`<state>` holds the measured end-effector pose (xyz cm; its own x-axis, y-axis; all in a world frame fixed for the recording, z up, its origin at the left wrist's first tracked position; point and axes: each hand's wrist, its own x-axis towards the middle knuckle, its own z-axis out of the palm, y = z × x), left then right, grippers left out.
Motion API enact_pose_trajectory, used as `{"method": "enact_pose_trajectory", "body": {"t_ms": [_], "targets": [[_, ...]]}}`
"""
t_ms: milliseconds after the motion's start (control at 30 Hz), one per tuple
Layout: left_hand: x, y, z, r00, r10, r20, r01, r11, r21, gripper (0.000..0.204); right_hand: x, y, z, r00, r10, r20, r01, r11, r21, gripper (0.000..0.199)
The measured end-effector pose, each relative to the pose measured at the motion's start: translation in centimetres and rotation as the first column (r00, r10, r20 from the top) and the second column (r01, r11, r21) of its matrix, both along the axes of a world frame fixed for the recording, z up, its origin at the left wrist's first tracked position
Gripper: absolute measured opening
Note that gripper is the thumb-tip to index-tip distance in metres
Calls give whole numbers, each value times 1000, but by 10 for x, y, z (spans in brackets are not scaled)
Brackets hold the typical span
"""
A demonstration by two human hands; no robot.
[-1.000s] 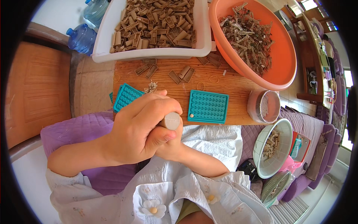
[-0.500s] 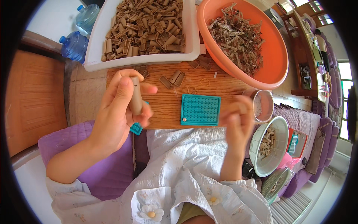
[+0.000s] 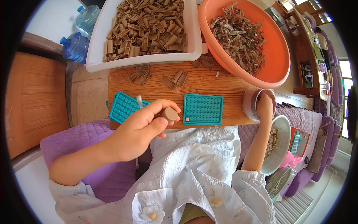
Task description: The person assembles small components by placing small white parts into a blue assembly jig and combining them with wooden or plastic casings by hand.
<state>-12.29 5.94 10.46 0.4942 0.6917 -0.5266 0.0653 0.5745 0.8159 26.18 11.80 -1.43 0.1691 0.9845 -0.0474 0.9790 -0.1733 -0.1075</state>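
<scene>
My left hand point(image 3: 143, 128) is closed around a brown plastic cylinder point(image 3: 170, 115), whose round end faces up toward me. Beyond the knuckles a thin clear strip point(image 3: 140, 101) sticks out. My right hand point(image 3: 265, 108) reaches down into a round, pale tub point(image 3: 249, 105) at the table's right edge, and the rim hides its fingers. Between the hands lies a teal tray point(image 3: 203, 109) with rows of small hollows and one small pale piece point(image 3: 187, 120) in its near left corner. Another teal tray point(image 3: 125, 108) lies partly behind my left hand.
A white bin point(image 3: 145, 59) of brown half-shells stands at the back, beside an orange basin point(image 3: 278, 56) of wiry strips. Loose half-shells point(image 3: 175, 79) and rubber bands lie on the wooden table point(image 3: 156, 87). At right, a pale green basket point(image 3: 281, 149) holds brown pieces.
My left hand has lowered and moved right, tipping the cylinder from upright to end-on. My right hand has gone from beside the tray into the round tub. The left teal tray now shows more.
</scene>
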Motion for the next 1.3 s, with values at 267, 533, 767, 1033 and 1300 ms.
{"method": "enact_pose_trajectory", "body": {"t_ms": [267, 533, 767, 1033, 1300], "targets": [[-1, -5, 0, 998, 66, 14, -67, 997, 42, 29, 7, -12, 34, 958, -74, -278, 110, 987, 116, 16], [3, -2, -5, 925, 368, 96, -274, 819, -504, 35, -52, -32, 65, 555, 140, -820, 163, 948, 273, 10], [2, -3, -6, 940, 338, 46, -271, 820, -504, 34, -165, -36, 68, 323, 186, -928, -294, 952, 88, 5], [1, -6, -3, 952, 300, 63, -228, 829, -510, 34, -218, -51, 68, 134, 177, -975, -344, 931, 122, 4], [2, -7, -6, 951, 305, 60, -236, 836, -496, 27, -233, -63, 75, 420, 490, -764, -344, 865, 366, 8]]}}
